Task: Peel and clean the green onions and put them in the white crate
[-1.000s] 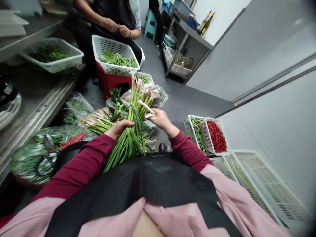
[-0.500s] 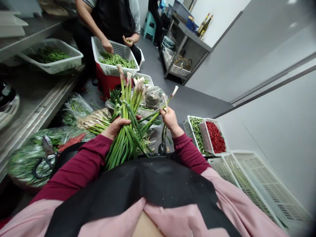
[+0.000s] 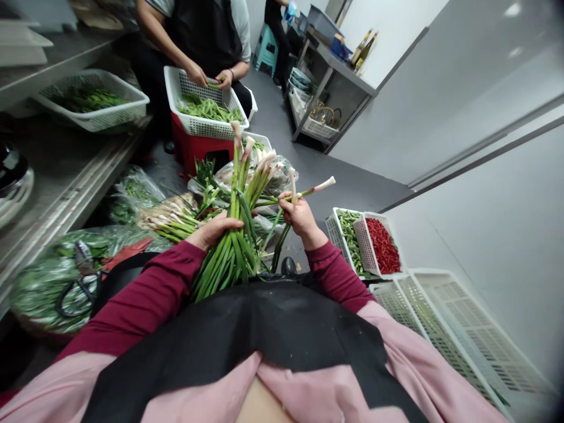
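Green bunch of white-ended stalks [image 3: 238, 244] gripped in left hand [image 3: 214, 231], loose stalks [image 3: 325, 184] pinched in right hand [image 3: 302, 218]

Cannot see most fingers of the left hand [image 3: 214, 230], tucked behind the green bunch [image 3: 231, 252], nor the lowest leaf tips, lost at the edge of the black apron [image 3: 264, 317]. Cannot follow one pale-ended stalk [image 3: 325, 183] from the right hand [image 3: 299, 216] past the side of the bunch. Cannot identify the small green piece [image 3: 214, 86] held by the co-worker [image 3: 200, 35], whose head falls beyond the top edge, as with the person farther back [image 3: 275, 44]. Cannot read the labels on the bottles [image 3: 366, 53]. Find the dark, glossy object [image 3: 9, 167] at the left cropped and blurred, the white containers [image 3: 22, 50] cut off, the lower-right crates [image 3: 480, 335] fading into blur.
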`<state>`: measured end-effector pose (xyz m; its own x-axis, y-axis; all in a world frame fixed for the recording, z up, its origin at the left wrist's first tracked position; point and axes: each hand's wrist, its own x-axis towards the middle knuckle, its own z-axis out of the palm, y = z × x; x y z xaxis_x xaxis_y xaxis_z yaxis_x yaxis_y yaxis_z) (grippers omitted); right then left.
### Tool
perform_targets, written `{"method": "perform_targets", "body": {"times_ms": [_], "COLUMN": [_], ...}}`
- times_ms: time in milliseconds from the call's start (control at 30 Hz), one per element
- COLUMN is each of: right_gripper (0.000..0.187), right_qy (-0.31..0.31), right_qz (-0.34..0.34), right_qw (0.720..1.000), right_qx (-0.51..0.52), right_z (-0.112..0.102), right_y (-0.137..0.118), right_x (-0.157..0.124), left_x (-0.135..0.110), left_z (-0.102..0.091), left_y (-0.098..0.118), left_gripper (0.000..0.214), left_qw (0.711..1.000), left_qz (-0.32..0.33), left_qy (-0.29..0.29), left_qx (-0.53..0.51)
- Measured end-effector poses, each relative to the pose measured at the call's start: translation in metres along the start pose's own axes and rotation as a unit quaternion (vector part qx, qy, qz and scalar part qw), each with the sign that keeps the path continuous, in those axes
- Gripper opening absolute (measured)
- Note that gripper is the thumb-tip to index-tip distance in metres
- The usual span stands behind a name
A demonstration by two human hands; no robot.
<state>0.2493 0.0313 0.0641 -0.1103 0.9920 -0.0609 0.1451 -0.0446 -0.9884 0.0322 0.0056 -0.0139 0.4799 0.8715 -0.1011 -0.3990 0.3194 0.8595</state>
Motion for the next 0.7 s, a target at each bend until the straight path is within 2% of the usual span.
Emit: {"method": "perform_targets", "body": {"times_ms": [133, 200, 367, 433, 500, 567, 633, 700], "right_gripper": [0.023, 0.023, 0.028, 0.033, 0.039, 0.042, 0.036, 0.027], "right_qy": [-0.064, -0.098, -0.149, -0.151, -0.144, -0.118, -0.051, 0.047], "right_qz": [0.059, 0.085, 0.095, 0.091, 0.098, 0.098, 0.065, -0.003], "right_qw": [0.995, 0.991, 0.978, 0.975, 0.973, 0.973, 0.978, 0.980], "right_qx": [0.039, 0.045, 0.112, 0.137, 0.153, 0.170, 0.190, 0.194], "right_z": [0.003, 0.002, 0.004, 0.007, 0.006, -0.003, -0.024, -0.054], "right_y": [-0.003, -0.003, -0.001, 0.000, -0.001, -0.008, -0.022, -0.038], "right_x": [-0.008, -0.010, -0.013, -0.014, -0.013, -0.009, -0.003, 0.006], "left_x": [-0.003, -0.005, -0.008, -0.008, -0.008, -0.009, -0.012, -0.016], "left_z": [0.004, 0.005, 0.007, 0.007, 0.006, 0.004, 0.001, -0.003], "left_y": [0.003, 0.005, 0.005, 0.002, 0.001, 0.000, 0.002, 0.004], "left_gripper": [0.046, 0.045, 0.042, 0.041, 0.038, 0.034, 0.031, 0.032], "left_qw": [0.998, 0.998, 0.999, 0.997, 0.998, 0.997, 0.997, 0.996], "left_qz": [0.007, 0.013, -0.005, -0.022, -0.027, -0.031, -0.036, -0.040], "left_qy": [0.047, 0.049, -0.044, -0.055, -0.023, 0.016, 0.036, 0.046], "left_qx": [0.028, 0.025, -0.029, -0.048, -0.061, -0.065, -0.059, -0.058]}}
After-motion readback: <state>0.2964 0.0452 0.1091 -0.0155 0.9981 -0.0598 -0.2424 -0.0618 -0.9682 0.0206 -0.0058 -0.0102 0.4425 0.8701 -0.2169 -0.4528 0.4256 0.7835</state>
